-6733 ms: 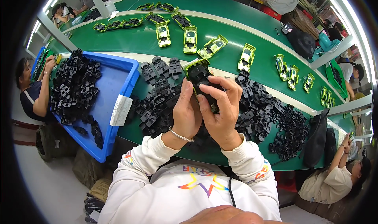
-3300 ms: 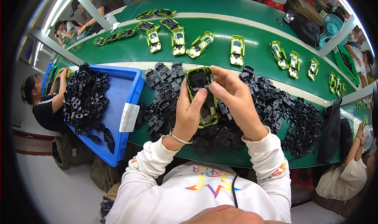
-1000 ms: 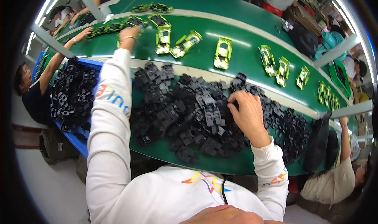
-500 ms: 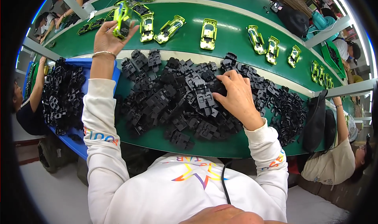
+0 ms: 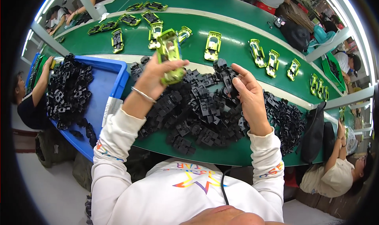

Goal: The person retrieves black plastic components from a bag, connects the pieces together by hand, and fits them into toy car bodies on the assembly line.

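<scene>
My left hand (image 5: pixel 152 80) grips a yellow-green toy car body (image 5: pixel 169 53), held up over the near edge of the belt and blurred by motion. My right hand (image 5: pixel 252 98) holds a black plastic car part (image 5: pixel 227 77) between thumb and fingers, tilted above the pile. Beneath both hands spreads a heap of similar black parts (image 5: pixel 209 134) on the green table. Beyond them, several yellow-green toy cars (image 5: pixel 213 45) lie along the green belt; one toy car (image 5: pixel 184 33) is partly hidden behind the body in my left hand.
A blue bin (image 5: pixel 114 80) with more black parts stands at my left. Smaller black pieces (image 5: pixel 290 118) are heaped on the right, beside a black bag (image 5: pixel 314 130). Metal posts (image 5: pixel 347 96) flank the belt. Other people (image 5: pixel 331 173) sit to either side.
My left hand has come down and right from over the belt with the toy car body. My right hand has lifted a black part from the heap. A toy car shows where my left hand was.
</scene>
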### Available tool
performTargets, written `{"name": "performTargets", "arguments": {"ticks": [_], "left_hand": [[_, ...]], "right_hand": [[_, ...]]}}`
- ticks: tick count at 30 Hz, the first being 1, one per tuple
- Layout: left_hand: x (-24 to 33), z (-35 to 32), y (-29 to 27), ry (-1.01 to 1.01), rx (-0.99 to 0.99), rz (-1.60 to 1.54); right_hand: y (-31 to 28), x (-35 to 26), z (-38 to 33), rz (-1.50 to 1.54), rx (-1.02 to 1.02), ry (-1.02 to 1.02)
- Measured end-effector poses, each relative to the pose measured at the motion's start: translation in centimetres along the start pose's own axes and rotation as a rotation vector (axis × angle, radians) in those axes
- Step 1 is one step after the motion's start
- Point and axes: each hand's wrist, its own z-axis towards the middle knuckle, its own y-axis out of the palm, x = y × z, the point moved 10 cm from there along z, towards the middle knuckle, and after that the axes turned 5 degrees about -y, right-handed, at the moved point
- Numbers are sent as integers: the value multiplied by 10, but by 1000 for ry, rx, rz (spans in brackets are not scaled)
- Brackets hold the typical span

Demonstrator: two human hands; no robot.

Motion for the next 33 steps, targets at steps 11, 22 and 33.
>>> {"name": "performTargets", "arguments": {"ticks": [11, 22, 33], "left_hand": [[-36, -29, 40, 71, 76, -148], [-33, -36, 51, 103, -39, -447], [-31, -46, 53, 206, -18, -370]], "right_hand": [[73, -16, 0, -81, -160, -156], [85, -72, -29, -930, 13, -717], [98, -65, -30, -867, -9, -699]]}}
